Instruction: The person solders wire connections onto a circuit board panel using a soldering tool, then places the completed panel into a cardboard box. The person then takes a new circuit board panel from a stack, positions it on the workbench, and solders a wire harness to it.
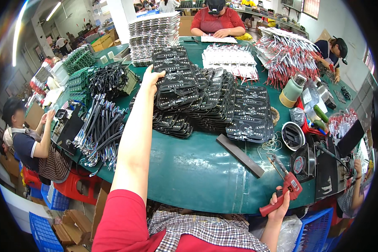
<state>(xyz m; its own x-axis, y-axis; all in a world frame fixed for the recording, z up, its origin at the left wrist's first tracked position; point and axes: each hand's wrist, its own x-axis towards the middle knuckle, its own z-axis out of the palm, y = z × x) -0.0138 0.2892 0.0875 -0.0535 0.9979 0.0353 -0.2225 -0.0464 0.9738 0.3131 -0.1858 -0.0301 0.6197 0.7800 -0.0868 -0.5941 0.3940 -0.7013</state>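
My left hand [151, 79] reaches far forward and grips the left edge of a black circuit board panel [171, 65] on top of a leaning pile; part of the fingers is hidden behind the panel. More black panels lie fanned out beside it, ending in a squarer stack [251, 111] on the right. Near the table's front edge, my right hand [280, 206] is closed round the handle of a red pistol-shaped soldering gun [292, 187], its metal tip pointing up and away. A dark flat bar [240, 155] lies on the green table [189, 172] between the stack and the gun.
Left of my arm lies a heap of black cables [103, 132]. White boards with red wires [285, 54] are piled at the far right. A green flask [293, 90], a steel bowl [293, 136] and a small fan [303, 161] stand at right. Co-workers sit round the table.
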